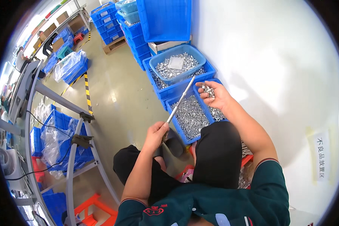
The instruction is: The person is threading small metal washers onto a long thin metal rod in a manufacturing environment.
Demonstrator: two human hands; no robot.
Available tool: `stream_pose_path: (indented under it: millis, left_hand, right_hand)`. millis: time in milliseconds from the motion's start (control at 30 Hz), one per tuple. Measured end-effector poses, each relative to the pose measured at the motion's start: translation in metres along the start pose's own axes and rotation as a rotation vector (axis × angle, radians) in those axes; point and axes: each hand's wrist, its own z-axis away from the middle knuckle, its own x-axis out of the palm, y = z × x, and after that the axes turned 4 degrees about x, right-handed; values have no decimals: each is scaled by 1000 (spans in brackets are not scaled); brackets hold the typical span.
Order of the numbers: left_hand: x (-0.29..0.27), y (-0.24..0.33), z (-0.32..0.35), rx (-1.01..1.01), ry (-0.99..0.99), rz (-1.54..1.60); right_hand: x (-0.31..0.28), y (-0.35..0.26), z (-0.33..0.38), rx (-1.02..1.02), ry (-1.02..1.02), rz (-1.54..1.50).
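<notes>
My left hand (157, 133) is closed round the lower end of a slim metal rod (182, 98), which slants up and to the right. The rod looks thicker in places along its length. In my right hand (223, 98), palm up with curled fingers, lies a small heap of shiny metal fittings (208, 91). Below both hands stands a blue bin (206, 109) filled with similar small metal pieces (192, 117). Another bin of such pieces is partly hidden under my right forearm. The rod's upper tip is close to my right fingertips, with a gap between them.
Beyond the bins, a light blue basket (153, 64) of metal parts rests in a larger blue crate (164, 92). Stacked blue crates (137, 39) stand behind. A grey metal frame (69, 169) is at left, an orange stool (87, 209) near it. A white wall rises at right.
</notes>
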Motion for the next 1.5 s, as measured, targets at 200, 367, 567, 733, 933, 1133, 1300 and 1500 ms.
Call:
stream_pose_path:
  millis: [200, 367, 567, 733, 933, 1133, 1300, 1500]
  left_hand:
    - [-8, -9, -2, 55, 16, -6]
    - [-12, -11, -3, 50, 6, -1]
    - [-6, 8, 2, -58, -22, -32]
    - [-9, 6, 3, -40, -29, -44]
    - [-8, 8, 4, -52, -16, -11]
    - [-8, -5, -2, 51, -39, -67]
    - [0, -2, -4, -5, -65, -41]
    - [-2, -9, -5, -20, -99, 32]
  right_hand:
    - [22, -10, 10, -23, 88, 101]
    - [31, -5, 10, -47, 116, 91]
    - [26, -2, 11, -149, 94, 16]
    - [25, -3, 3, -108, 22, 54]
    - [25, -2, -2, -138, 71, 105]
    - [27, 0, 0, -124, 25, -25]
    - [29, 5, -2, -133, 38, -59]
    - [38, 11, -7, -196, -13, -120]
